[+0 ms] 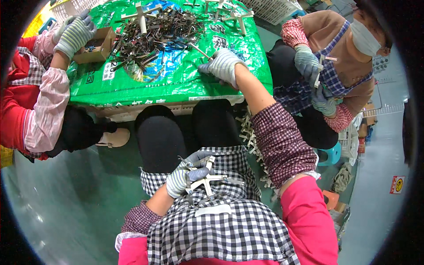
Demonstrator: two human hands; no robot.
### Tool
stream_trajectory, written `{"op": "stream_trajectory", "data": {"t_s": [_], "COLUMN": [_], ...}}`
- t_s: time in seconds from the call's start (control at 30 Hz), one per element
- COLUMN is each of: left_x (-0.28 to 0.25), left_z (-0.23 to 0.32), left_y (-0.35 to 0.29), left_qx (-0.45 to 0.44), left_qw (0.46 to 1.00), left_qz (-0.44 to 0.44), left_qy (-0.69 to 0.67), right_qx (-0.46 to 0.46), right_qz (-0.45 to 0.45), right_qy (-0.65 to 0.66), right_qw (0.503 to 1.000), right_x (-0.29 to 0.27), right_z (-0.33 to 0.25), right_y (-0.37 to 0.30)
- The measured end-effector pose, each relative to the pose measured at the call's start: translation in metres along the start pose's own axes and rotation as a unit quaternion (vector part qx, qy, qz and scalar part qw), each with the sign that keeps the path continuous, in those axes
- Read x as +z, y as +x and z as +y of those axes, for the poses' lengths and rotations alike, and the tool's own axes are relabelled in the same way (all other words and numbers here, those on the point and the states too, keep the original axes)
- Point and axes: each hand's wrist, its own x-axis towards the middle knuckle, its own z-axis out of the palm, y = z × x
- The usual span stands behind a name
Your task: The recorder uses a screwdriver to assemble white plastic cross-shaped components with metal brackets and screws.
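Over my lap, my left hand is closed around a white plastic cross-shaped part. Small metal pieces appear along its arms. Stretched forward over the table, my right hand pinches a thin, straight metal strip, which points toward the pile. Both hands wear striped knit gloves with grey fingers. Just beyond the right hand lies a heap of small metal clips on a green plastic sheet. More white cross-shaped parts rest on and beside the heap.
A person at the left holds gloved hands near a cardboard box. At the right, a masked person holds another white part. White pieces hang or lie beside my right forearm. A blue stool and white crates stand around.
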Motion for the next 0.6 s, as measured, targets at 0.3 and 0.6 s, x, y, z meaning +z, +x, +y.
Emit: {"op": "stream_trajectory", "data": {"t_s": [0.3, 0.6], "left_x": [0.003, 0.001], "left_z": [0.003, 0.0], "left_y": [0.003, 0.005], "left_qx": [-0.006, -0.008], "left_qw": [0.999, 1.0], "left_qz": [-0.023, -0.008], "left_qy": [-0.048, -0.027], "right_qx": [-0.014, -0.066], "right_qz": [0.029, 0.06], "right_qy": [0.101, 0.173], "right_qw": [0.994, 0.981], "right_x": [0.001, 0.005], "right_z": [0.007, 0.013], "right_y": [-0.007, -0.012]}}
